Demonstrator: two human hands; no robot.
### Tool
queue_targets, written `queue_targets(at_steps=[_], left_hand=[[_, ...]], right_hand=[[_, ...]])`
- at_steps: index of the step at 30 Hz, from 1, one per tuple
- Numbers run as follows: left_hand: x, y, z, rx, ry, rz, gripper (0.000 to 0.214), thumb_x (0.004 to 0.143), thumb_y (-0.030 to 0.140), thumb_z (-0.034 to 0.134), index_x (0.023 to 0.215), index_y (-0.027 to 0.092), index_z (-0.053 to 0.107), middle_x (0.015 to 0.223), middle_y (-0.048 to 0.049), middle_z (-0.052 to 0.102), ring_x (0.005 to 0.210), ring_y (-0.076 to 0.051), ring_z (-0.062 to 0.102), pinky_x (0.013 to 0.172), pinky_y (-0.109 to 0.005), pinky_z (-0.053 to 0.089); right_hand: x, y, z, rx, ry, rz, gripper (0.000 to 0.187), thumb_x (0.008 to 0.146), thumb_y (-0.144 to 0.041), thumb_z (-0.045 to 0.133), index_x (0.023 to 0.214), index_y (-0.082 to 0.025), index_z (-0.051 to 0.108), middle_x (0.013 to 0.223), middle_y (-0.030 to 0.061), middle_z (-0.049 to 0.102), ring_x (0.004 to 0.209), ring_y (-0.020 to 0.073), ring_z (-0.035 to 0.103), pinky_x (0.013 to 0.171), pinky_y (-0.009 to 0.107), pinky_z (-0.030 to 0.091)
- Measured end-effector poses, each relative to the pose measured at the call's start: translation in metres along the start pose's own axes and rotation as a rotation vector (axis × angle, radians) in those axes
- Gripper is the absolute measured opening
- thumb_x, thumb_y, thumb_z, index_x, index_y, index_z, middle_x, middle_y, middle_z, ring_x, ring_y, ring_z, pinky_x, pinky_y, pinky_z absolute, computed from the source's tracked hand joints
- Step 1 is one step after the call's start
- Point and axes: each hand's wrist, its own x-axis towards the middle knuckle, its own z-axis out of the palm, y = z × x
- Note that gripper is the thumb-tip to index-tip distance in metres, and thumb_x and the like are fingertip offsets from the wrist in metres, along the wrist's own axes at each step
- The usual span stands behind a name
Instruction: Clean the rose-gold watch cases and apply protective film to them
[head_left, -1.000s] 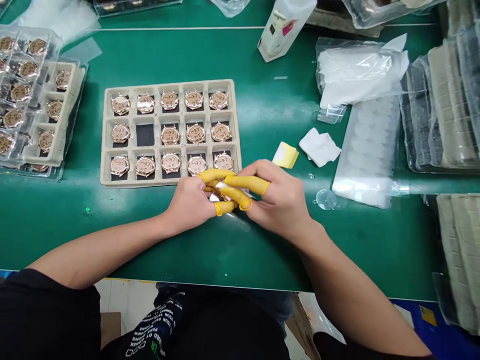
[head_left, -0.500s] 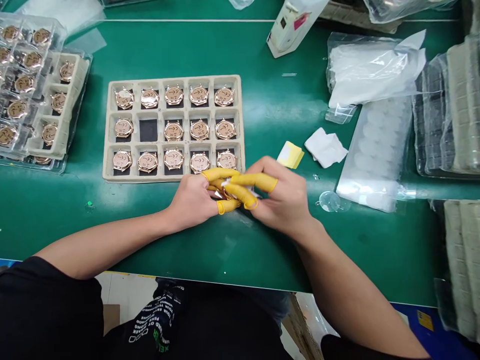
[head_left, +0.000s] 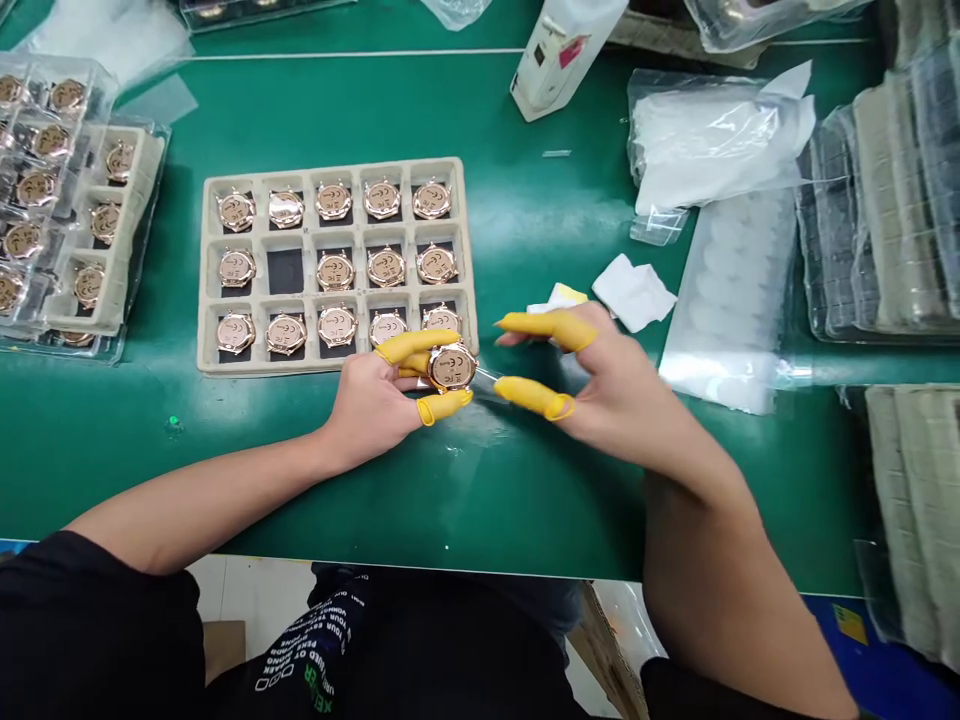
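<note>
In the head view, the left hand (head_left: pixel 373 410) is holding a watch case (head_left: pixel 452 367) back up, its yellow-covered thumb and forefinger clamping the rim from the near and far sides. The right hand (head_left: pixel 615 393) is hanging just right of the case, thumb and forefinger spread apart; whether they are touching the blurred clear sliver (head_left: pixel 491 381) there cannot be told. Holding well probably means pressing lightly on the rim, leaving the back bare. Beyond the left fingertips a tray (head_left: pixel 466 260) is bearing more cases. The held back is showing "CE", its smaller marks too fine to read. Well beyond the right fingers, a bottle (head_left: pixel 551 85) is carrying a red label (head_left: pixel 572 50), its wording illegible.
</note>
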Motion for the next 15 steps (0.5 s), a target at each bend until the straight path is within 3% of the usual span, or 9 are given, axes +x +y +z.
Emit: queue_targets(at_steps=[4, 8, 10, 15], left_hand=[[0.0, 0.0, -0.002, 0.061, -0.039, 0.092, 0.06, 0.069, 0.033, 0.097, 0.123, 0.017, 0.078, 0.105, -0.0063, 0.085, 0.096, -0.021, 0.084, 0.09, -0.032, 0.073], [0.0, 0.001, -0.002, 0.141, -0.046, 0.169, 0.058, 0.07, 0.037, 0.096, 0.121, 0.017, 0.079, 0.108, -0.007, 0.085, 0.097, -0.022, 0.084, 0.088, -0.03, 0.073], [-0.001, 0.001, -0.002, 0.185, -0.063, 0.215, 0.057, 0.07, 0.036, 0.097, 0.119, 0.016, 0.079, 0.106, -0.007, 0.086, 0.093, -0.021, 0.085, 0.086, -0.029, 0.073], [-0.002, 0.002, -0.003, 0.237, -0.086, 0.314, 0.051, 0.072, 0.028, 0.096, 0.119, 0.015, 0.08, 0.102, -0.0064, 0.087, 0.089, -0.019, 0.085, 0.085, -0.025, 0.072]], right_hand=[[0.0, -0.014, 0.003, 0.11, -0.082, 0.095, 0.024, 0.093, -0.031, 0.073, 0.116, -0.025, 0.076, 0.096, 0.0041, 0.08, 0.095, 0.0255, 0.073, 0.089, 0.043, 0.054], [0.002, -0.016, -0.002, 0.202, -0.187, 0.159, 0.037, 0.095, -0.038, 0.072, 0.129, -0.024, 0.074, 0.1, 0.0042, 0.083, 0.091, 0.024, 0.073, 0.078, 0.038, 0.053], [0.002, -0.017, -0.004, 0.207, -0.179, 0.134, 0.039, 0.095, -0.042, 0.074, 0.129, -0.023, 0.074, 0.105, 0.005, 0.083, 0.091, 0.0231, 0.071, 0.076, 0.037, 0.051], [0.003, -0.018, 0.0, 0.168, -0.125, -0.019, 0.01, 0.096, -0.029, 0.072, 0.101, -0.023, 0.077, 0.097, 0.0041, 0.08, 0.088, 0.0205, 0.069, 0.077, 0.036, 0.051]])
